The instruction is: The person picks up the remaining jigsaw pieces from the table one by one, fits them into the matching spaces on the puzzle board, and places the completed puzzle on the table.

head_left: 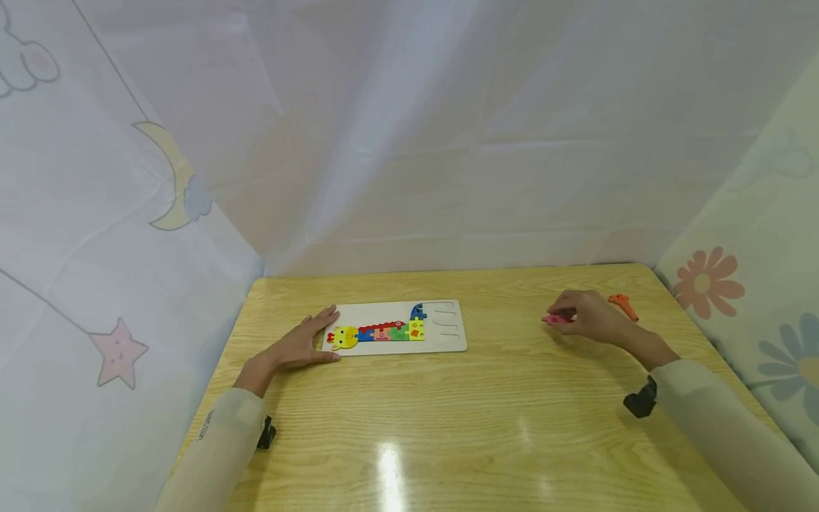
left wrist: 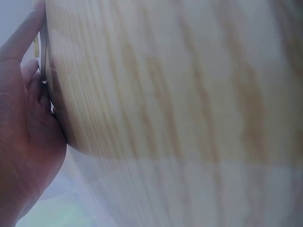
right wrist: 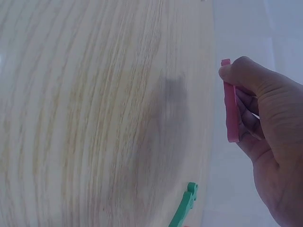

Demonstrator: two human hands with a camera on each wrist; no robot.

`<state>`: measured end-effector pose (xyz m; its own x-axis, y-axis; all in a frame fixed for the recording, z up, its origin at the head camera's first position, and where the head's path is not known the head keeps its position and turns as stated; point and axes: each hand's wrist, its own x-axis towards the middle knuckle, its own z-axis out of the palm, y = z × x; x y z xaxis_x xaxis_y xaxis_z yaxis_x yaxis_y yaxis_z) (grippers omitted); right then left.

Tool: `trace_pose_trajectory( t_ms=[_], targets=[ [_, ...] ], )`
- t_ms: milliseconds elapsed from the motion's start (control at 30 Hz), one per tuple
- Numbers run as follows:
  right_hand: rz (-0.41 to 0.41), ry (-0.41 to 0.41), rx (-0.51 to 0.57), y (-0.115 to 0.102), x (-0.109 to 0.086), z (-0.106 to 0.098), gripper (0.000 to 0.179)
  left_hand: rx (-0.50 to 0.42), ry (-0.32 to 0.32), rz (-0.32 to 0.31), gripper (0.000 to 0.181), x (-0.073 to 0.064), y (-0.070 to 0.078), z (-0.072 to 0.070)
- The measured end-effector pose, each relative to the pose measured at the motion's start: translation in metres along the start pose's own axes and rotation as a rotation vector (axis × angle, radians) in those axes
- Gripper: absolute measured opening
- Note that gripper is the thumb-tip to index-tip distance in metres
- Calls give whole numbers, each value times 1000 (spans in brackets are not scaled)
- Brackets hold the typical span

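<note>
A white puzzle board [head_left: 441,346] lies on the table, bearing a colourful giraffe of interlocking pieces, its yellow head [head_left: 345,338] at the left. Empty leg outlines show at the board's right end. My left hand [head_left: 299,347] rests at the left end, fingers by the far corner and thumb by the near one; the left wrist view shows this hand [left wrist: 28,127] beside the table surface. Away to the right, my right hand [head_left: 591,316] pinches a pink puzzle piece [right wrist: 230,111] between thumb and fingers, above the table.
An orange puzzle piece [head_left: 623,306] lies on the table beyond my right hand. In the right wrist view a green piece [right wrist: 184,208] shows near the table edge. Pale printed curtains [head_left: 409,178] enclose the wooden table [head_left: 448,427] at the back and sides.
</note>
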<state>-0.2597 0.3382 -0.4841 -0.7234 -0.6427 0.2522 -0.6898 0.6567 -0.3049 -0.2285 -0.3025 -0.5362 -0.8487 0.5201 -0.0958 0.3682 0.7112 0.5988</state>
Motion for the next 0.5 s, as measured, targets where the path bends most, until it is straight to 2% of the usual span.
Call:
trace_pose_trajectory(
  t_ms=[167,500],
  targets=[
    [2,-13,33,-5,5,0,21,4,-1,1,104,0,0,0],
    [-120,42,50,-12,16,5,24,4,-5,5,103,0,0,0]
  ],
)
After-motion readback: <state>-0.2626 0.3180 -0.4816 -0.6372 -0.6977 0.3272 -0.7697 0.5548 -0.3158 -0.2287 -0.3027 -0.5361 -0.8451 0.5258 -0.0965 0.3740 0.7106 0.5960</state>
